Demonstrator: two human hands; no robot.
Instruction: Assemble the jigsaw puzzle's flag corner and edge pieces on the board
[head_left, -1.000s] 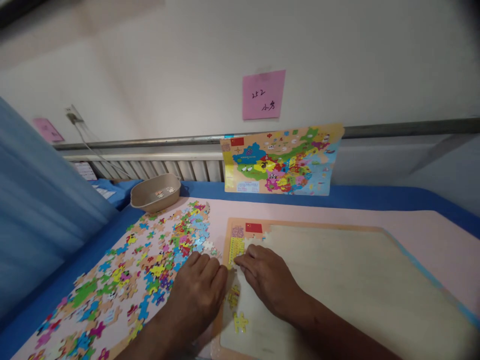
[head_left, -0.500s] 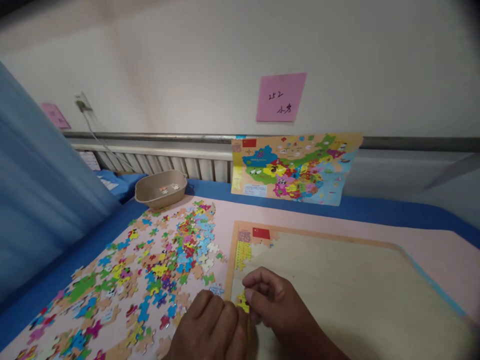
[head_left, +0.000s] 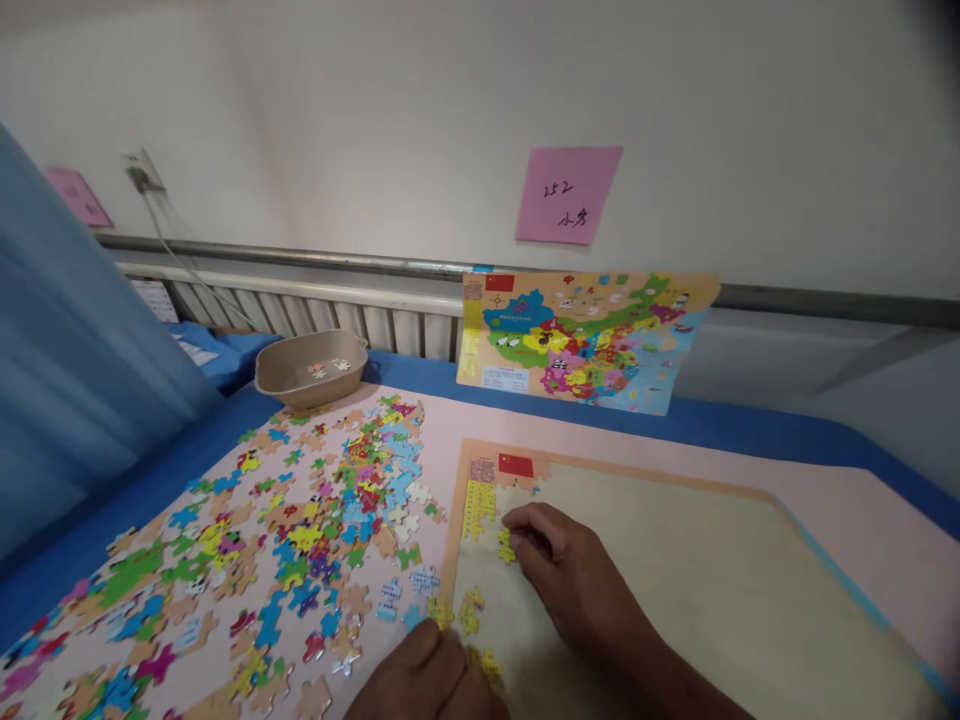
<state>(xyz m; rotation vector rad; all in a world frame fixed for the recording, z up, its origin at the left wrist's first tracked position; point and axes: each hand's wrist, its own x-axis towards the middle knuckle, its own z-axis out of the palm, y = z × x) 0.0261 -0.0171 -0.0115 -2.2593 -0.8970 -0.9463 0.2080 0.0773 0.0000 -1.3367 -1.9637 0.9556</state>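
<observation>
Between the thumb and fingers of my right hand (head_left: 566,560) is a yellow puzzle piece (head_left: 507,547), just above or on the bare puzzle board (head_left: 645,580). Up and left of it, joined yellow pieces (head_left: 478,508) and a red flag piece (head_left: 516,466) fill the board's top left corner. My left hand (head_left: 439,680) is curled at the board's lower left edge, close to loose yellow pieces (head_left: 471,612). Its fingertips are hidden, so I cannot see what they hold, if anything.
Many loose puzzle pieces (head_left: 300,540) spread over the pink sheet on the left. A beige basket (head_left: 311,370) with several pieces stands behind them. A printed map sheet (head_left: 585,340) leans at the wall. A blue curtain (head_left: 90,400) hangs at the left.
My right hand has moved up and away from my left, taking the yellow piece toward the joined corner. My left hand has shifted lower, and loose yellow pieces show between the hands.
</observation>
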